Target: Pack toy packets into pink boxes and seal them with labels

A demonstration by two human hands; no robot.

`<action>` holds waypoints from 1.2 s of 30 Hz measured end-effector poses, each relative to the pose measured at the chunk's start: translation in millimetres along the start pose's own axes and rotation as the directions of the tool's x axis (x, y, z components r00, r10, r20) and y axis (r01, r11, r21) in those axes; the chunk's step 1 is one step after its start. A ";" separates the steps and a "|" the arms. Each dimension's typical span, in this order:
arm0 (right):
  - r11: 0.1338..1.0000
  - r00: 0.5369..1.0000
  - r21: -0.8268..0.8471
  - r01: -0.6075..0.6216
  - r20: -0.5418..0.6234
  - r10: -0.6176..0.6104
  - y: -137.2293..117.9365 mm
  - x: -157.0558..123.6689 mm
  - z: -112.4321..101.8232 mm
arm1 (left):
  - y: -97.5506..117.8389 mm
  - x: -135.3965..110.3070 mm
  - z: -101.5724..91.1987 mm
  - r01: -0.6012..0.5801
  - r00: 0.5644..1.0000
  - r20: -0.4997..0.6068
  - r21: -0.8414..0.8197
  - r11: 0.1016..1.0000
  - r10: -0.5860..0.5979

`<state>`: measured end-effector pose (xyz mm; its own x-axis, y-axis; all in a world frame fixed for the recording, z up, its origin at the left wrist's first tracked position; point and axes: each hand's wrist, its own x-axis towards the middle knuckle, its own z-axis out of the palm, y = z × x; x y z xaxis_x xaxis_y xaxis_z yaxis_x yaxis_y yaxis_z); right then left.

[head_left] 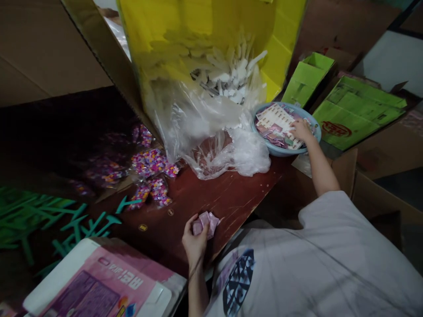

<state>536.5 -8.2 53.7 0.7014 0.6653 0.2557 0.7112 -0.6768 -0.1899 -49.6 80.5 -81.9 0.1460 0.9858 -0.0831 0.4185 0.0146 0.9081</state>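
My left hand (195,241) is closed around a few small pink packets (211,222), held low over the dark red tabletop (231,192). Off to the right, my right hand (302,130) reaches into a light blue basin (283,152). Its bent fingers press together over the contents, and whatever they pinch is hidden. Inside the basin, many pink packets (276,140) lie loose around white sheets (276,117) printed with rows of small marks.
A yellow-lined box (211,26) of white plastic pieces (236,79) stands behind, clear plastic spilling out. Bags of colourful beads (150,162), green T-shaped pieces (76,224) and pink printed boxes (109,281) lie left. Green cartons (357,112) stand right.
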 end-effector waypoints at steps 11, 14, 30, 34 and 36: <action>0.996 0.837 0.084 0.012 -0.545 0.036 -4.3 -43.3 -18.8 | 31.4 -4.5 12.5 0.085 0.995 -0.031 -0.135 0.987 -0.090; 0.954 0.816 0.300 -0.011 -0.549 0.182 3.0 -40.1 -1.2 | 65.5 3.3 28.4 0.090 0.996 0.000 -0.221 0.971 -0.093; 0.744 0.861 0.659 -0.111 -0.310 0.403 19.6 -19.7 23.8 | 305.1 65.8 323.2 -0.607 0.718 0.253 -0.226 0.762 0.648; 0.873 0.751 0.485 0.050 -0.594 0.288 11.7 -31.7 8.1 | 287.4 68.8 329.6 -0.851 0.481 0.435 0.023 0.524 0.761; 0.910 0.697 0.403 0.098 -0.680 0.226 3.8 -48.2 1.8 | 282.6 64.0 318.1 -0.910 0.393 0.462 0.069 0.409 0.795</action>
<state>505.5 -42.3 38.9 0.6185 0.0965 0.7798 0.7346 -0.4235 -0.5302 363.2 94.5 38.9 0.8042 0.3212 0.5001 0.0999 -0.9024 0.4191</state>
